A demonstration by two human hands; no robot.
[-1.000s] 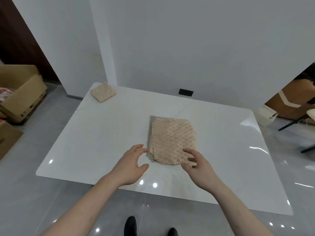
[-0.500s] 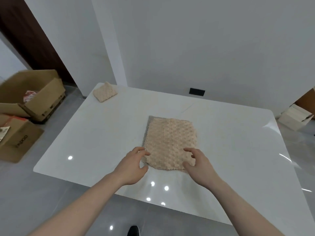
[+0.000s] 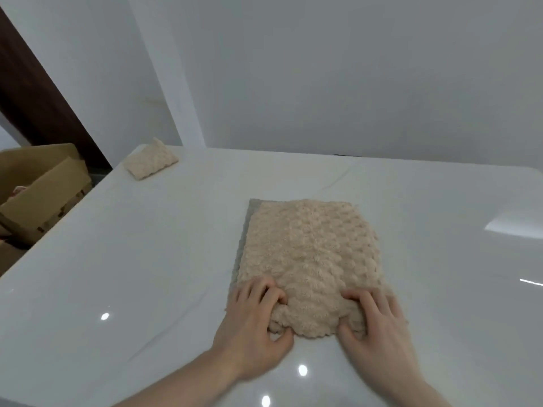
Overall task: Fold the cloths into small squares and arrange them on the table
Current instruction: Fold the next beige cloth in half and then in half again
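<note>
Gripping beige cloth (image 3: 308, 254), both hands

Head camera looks down, close over table (image 3: 147, 259).

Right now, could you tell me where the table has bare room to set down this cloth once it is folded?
The table is bare between the folded cloth at the far left corner and the big cloth, and right of the big cloth. The near middle is crowded: left hand and right hand grip its edge.
</note>
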